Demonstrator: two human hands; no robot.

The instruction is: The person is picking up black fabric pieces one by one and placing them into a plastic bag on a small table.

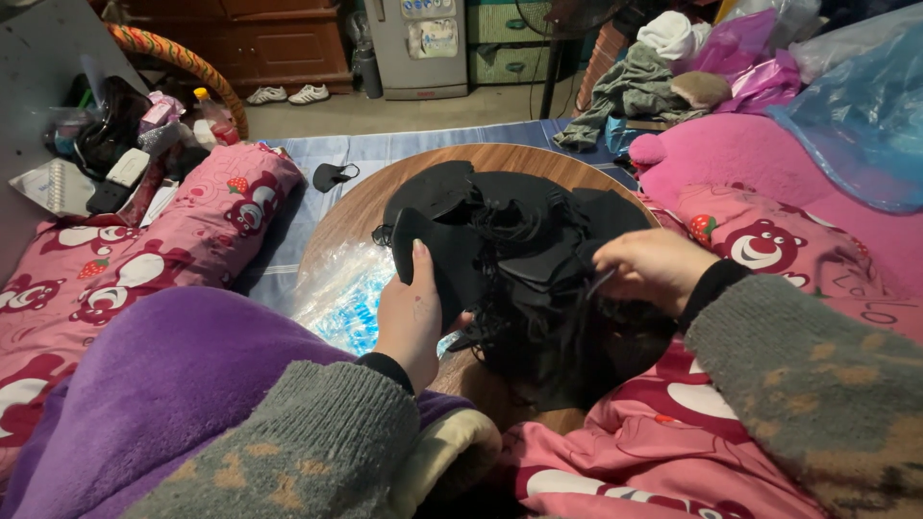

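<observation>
A heap of black face masks (538, 240) with tangled ear loops lies on a round wooden table (356, 207) in front of me. My left hand (411, 317) grips one black mask (433, 258) at the heap's left side, thumb up along it. My right hand (649, 267) is closed on a thin black ear loop (598, 284) at the heap's right side. Both arms wear grey knitted sleeves.
A crinkled clear plastic bag (341, 293) lies on the table's left part. One more black mask (334, 176) lies on the blue mat beyond. Pink bear-print bedding (183, 240) and a purple blanket (163, 384) surround me. Clutter sits far left, bags and clothes far right.
</observation>
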